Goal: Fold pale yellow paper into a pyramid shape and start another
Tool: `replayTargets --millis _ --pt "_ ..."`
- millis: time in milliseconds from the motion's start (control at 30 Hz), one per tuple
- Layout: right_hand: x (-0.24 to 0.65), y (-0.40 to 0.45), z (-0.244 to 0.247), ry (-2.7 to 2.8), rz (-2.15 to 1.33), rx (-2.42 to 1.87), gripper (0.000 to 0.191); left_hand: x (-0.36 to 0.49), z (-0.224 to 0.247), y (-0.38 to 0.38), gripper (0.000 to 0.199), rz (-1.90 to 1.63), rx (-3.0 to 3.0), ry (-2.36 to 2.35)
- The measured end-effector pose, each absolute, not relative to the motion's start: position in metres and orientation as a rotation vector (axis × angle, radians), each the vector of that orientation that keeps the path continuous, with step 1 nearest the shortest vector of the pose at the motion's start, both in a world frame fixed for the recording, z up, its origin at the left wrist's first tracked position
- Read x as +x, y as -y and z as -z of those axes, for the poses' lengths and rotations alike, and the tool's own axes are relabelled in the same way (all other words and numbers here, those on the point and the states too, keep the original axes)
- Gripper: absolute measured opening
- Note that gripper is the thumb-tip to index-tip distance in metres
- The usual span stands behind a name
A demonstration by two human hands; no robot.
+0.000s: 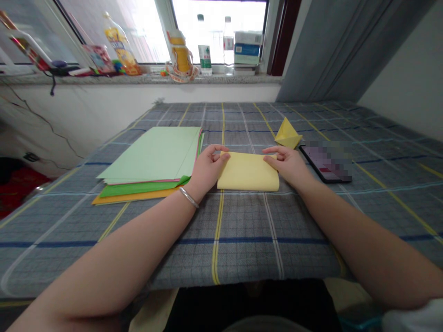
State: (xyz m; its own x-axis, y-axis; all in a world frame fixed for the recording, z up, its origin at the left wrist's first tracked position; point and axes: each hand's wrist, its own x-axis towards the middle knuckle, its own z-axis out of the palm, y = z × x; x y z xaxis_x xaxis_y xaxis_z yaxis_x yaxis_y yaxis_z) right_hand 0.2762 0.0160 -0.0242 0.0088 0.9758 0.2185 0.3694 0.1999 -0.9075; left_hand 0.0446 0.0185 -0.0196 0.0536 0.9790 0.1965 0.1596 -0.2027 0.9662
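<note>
My left hand is half-curled, its fingertips pinching the upper left corner of a pale yellow folded paper sheet, which lies flat on a grey checked cloth. My right hand, equally half-closed, holds the upper right corner. Gripping both corners evenly seems the best way to keep the edges aligned. A folded yellow paper triangle sits just beyond, beside a black smartphone; a stack of coloured paper lies near my left hand.
</note>
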Motion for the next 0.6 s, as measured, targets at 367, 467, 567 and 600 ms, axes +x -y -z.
replayTargets --millis 367,467,567,600 --pt "0.282 -0.025 0.034 1.51 -0.929 -1.398 0.014 0.035 0.023 -0.03 0.023 -1.129 1.649 -1.437" --pt "0.283 -0.022 0.029 1.551 -0.969 -1.426 0.014 0.036 0.024 -0.032 0.023 -1.161 1.63 -1.465" --pt "0.284 -0.021 0.027 1.571 -1.068 -1.407 0.017 0.037 0.025 -0.033 0.021 -1.221 1.628 -1.464" --pt "0.284 -0.021 0.027 1.565 -1.089 -1.399 0.018 0.037 0.025 -0.033 0.02 -1.231 1.63 -1.464"
